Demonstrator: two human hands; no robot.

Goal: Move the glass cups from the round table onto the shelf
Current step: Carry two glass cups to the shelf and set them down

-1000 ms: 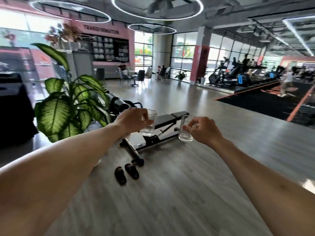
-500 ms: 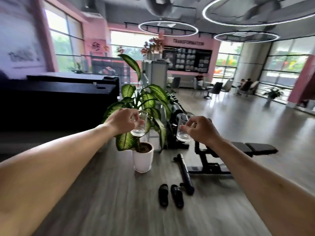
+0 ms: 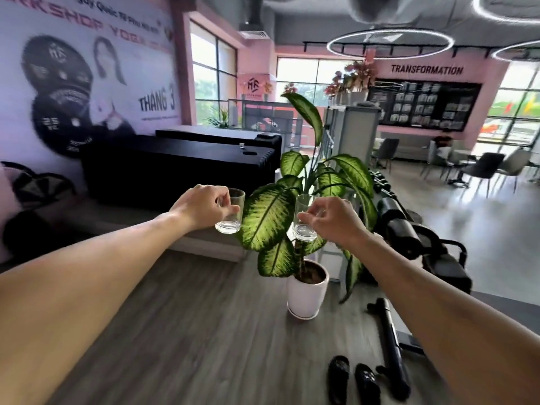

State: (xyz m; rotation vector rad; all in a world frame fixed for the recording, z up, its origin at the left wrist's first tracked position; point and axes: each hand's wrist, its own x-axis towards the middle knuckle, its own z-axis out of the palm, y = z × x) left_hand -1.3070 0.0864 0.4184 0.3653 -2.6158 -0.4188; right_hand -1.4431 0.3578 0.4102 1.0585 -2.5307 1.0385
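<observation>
**Helper:** What are you holding right now?

**Me:** I am holding two glass cups, one in each hand. My left hand (image 3: 204,210) is pinching the left cup (image 3: 230,211) near its top, with my fingers curled round it. My right hand (image 3: 336,220) is pinching the right cup (image 3: 304,219) the same way. Both cups are up in the air, in front of me, and both look empty.

**Helper:** Are they standing straight?

**Me:** Almost. They are leaning just a little, with their thick bottoms hanging down.

**Helper:** Where are you taking them?

**Me:** To the shelf. I am not seeing the shelf or the round table here, so I think I am in the middle of carrying. I am looking for it as I go.

**Helper:** What should you watch out for?

**Me:** The big potted plant (image 3: 292,223) is right behind the cups, and its leaves are close. There are black sandals (image 3: 353,378) on the floor and a black bar (image 3: 390,346) beside them. I am thinking I should walk round those and not trip.

**Helper:** Any tip for the cups?

**Me:** I am keeping them apart so they do not clink. Glass is slippery, so I am squeezing firmly but gently.
</observation>
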